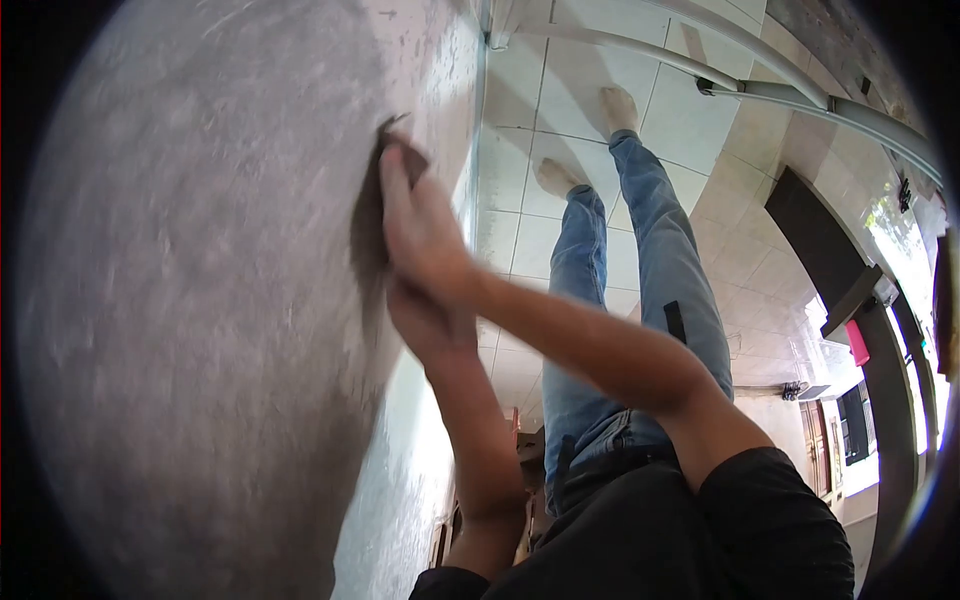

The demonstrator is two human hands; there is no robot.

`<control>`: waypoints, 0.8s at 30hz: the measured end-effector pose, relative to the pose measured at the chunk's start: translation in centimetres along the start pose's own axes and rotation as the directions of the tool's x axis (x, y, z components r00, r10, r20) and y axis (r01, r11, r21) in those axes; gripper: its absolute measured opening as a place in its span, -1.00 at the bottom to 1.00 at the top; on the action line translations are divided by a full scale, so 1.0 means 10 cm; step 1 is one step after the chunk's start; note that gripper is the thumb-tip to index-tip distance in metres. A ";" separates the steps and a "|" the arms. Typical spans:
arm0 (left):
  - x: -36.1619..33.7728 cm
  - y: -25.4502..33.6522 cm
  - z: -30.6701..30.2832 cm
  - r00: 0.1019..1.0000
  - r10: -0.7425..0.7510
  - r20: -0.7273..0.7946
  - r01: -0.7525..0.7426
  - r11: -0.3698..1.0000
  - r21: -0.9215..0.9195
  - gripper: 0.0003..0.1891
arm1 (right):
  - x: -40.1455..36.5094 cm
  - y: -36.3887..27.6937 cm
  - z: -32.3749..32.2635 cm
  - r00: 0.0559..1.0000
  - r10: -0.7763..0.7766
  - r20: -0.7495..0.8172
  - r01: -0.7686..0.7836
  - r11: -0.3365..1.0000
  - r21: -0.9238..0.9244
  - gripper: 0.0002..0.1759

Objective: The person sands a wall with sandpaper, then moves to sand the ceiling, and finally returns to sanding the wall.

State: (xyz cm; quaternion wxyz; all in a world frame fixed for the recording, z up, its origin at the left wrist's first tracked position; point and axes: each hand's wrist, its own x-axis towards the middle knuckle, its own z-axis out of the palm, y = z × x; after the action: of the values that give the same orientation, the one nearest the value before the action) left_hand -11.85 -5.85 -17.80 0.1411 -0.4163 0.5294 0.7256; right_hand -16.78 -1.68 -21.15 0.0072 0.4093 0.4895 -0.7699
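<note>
Both hands are together against a rough grey wall (220, 260) on the left. My right hand (428, 235) is blurred, its fingers closed over a thin brownish piece (414, 158) pressed to the wall surface; its kind is hard to make out. A pointed dark corner sticks out above the fingertips. Just below and partly behind it is my left hand (432, 318), touching the right; its fingers are hidden. A dark shadow lies on the wall beside the hands.
A smooth, pale lower wall (395, 480) meets the rough grey area. My bare feet stand on white floor tiles (510, 180). Curved metal tubes (720, 75) cross the top right. A dark bench-like piece (815, 225) stands at the right, with a pink item (857, 343) beside it.
</note>
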 end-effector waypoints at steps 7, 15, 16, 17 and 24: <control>0.00 -0.19 -0.11 0.929 0.339 0.145 -0.335 0.612 0.717 -0.71 | -0.06 -0.05 -0.01 0.998 0.045 0.054 -0.038 0.991 -0.129 -0.35; 0.00 -0.13 -0.33 0.997 -0.018 0.079 0.034 0.978 -0.206 -0.70 | -0.09 0.15 -0.04 0.937 0.349 0.008 -0.347 0.935 -0.073 -0.33; 0.04 -0.15 -0.31 0.997 0.007 0.082 0.009 0.981 -0.193 -0.72 | -0.06 0.18 -0.02 0.939 0.339 0.062 -0.334 0.939 -0.080 -0.33; 0.04 -0.17 -0.30 0.997 0.029 0.071 -0.015 0.980 -0.201 -0.74 | -0.10 0.22 -0.02 0.942 0.332 0.053 -0.325 0.940 -0.108 -0.34; -0.44 -0.11 -0.72 0.999 -0.048 0.002 0.042 0.845 -0.533 -0.55 | -0.71 0.35 -0.26 0.868 0.410 0.281 -0.454 0.884 0.110 -0.48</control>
State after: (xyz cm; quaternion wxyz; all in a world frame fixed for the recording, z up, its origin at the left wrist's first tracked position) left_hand -5.14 -10.71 -15.87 0.0340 -0.4556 0.2986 0.8379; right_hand -9.03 -4.31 -19.75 0.2060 0.4074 0.3119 -0.8333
